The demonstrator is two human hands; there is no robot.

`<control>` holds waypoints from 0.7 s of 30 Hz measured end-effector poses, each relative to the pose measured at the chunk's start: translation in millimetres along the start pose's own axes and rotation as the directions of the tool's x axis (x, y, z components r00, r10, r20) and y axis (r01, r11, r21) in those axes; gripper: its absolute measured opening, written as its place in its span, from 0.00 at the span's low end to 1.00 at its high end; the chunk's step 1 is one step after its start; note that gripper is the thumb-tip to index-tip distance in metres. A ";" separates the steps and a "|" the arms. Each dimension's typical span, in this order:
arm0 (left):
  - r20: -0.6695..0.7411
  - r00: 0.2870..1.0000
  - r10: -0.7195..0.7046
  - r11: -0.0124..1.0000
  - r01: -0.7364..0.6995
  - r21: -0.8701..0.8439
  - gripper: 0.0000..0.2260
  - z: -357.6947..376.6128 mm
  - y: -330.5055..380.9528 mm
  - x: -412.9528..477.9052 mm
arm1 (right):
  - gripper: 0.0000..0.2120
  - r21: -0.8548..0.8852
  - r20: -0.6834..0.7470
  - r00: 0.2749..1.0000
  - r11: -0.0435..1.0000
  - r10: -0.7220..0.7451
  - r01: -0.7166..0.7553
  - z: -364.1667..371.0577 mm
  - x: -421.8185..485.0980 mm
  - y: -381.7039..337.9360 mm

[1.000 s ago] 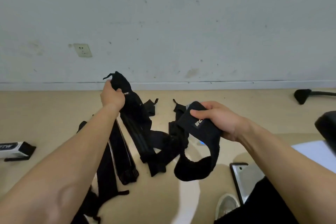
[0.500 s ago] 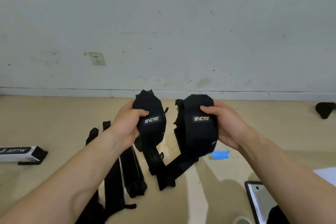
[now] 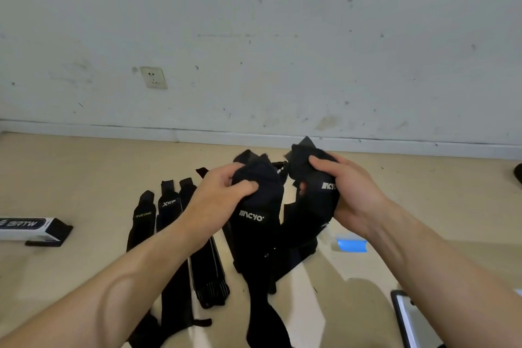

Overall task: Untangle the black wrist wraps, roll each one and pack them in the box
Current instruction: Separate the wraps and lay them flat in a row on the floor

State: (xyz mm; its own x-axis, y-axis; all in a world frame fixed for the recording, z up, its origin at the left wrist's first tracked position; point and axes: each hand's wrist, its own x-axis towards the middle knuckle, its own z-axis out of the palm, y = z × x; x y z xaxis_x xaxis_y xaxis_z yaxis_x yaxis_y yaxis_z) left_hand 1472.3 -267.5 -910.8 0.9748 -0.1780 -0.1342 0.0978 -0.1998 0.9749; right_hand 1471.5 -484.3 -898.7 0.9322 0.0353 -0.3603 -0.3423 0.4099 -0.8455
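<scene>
My left hand [image 3: 223,192] grips the top of one black wrist wrap [image 3: 258,220] with a white logo, held above the floor. Close beside it, my right hand [image 3: 350,195] grips the top of a second black wrap [image 3: 309,223] with the same logo. The lower ends of the two wraps hang down and cross each other near the floor. Three more black wraps [image 3: 166,215] lie side by side, stretched out flat, under my left forearm. A long white and black box [image 3: 31,230] lies on the floor at the far left.
The beige floor [image 3: 84,178] meets a white wall with a socket [image 3: 154,78]. A blue scrap [image 3: 351,245] lies to the right of the wraps. A tablet-like flat device [image 3: 406,316] shows at the lower right. A dark object [image 3: 518,174] sits at the right edge.
Both hands have come closer together and regripped the tops of the two wraps, bunching the fabric. The view has tilted slightly, and the hanging ends have shifted.
</scene>
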 end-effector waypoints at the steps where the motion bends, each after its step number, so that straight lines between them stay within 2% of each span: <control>1: 0.035 0.998 0.045 0.998 -0.047 0.046 0.10 -0.1 -0.8 -0.1 | 0.10 0.030 0.025 1.000 1.000 0.005 -0.006 0.6 0.0 -1.4; 4: 0.165 0.972 0.166 0.974 -0.188 0.128 0.10 1.5 -8.8 1.7 | 0.10 0.093 0.076 0.997 0.995 0.026 -0.033 3.5 -1.8 -2.8; 10: 0.387 0.896 0.217 0.951 -0.283 0.122 0.07 5.5 -8.7 -4.3 | 0.10 0.199 0.108 0.994 0.979 0.013 -0.035 3.5 -3.6 -1.6; 12: 0.401 0.883 0.243 0.943 -0.311 0.116 0.04 6.7 -6.2 -4.8 | 0.12 0.228 0.158 0.987 0.972 0.014 -0.051 4.6 -4.5 -0.5; 15: 0.319 0.911 0.261 0.947 -0.306 0.098 0.07 10.6 -1.6 -6.3 | 0.15 0.217 0.194 0.981 0.975 0.013 -0.056 4.6 -4.8 2.0; 18: 0.103 0.957 0.272 0.938 -0.288 0.195 0.12 12.6 -0.7 -6.5 | 0.15 0.190 0.209 0.978 0.981 0.007 -0.048 6.7 -7.2 3.9; 21: -0.107 0.973 0.205 0.955 -0.176 0.238 0.11 3.8 -10.3 2.9 | 0.11 0.188 0.047 0.997 0.980 -0.069 0.059 5.2 -8.2 -2.5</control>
State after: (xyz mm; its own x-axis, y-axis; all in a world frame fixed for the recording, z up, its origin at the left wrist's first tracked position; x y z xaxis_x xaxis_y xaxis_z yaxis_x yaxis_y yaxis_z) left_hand 1473.4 -269.6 -922.0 0.9898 -0.1113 0.0887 -0.1255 -0.3886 0.9128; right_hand 1465.4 -480.9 -891.5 0.9581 0.0493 -0.2822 -0.2582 0.5751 -0.7763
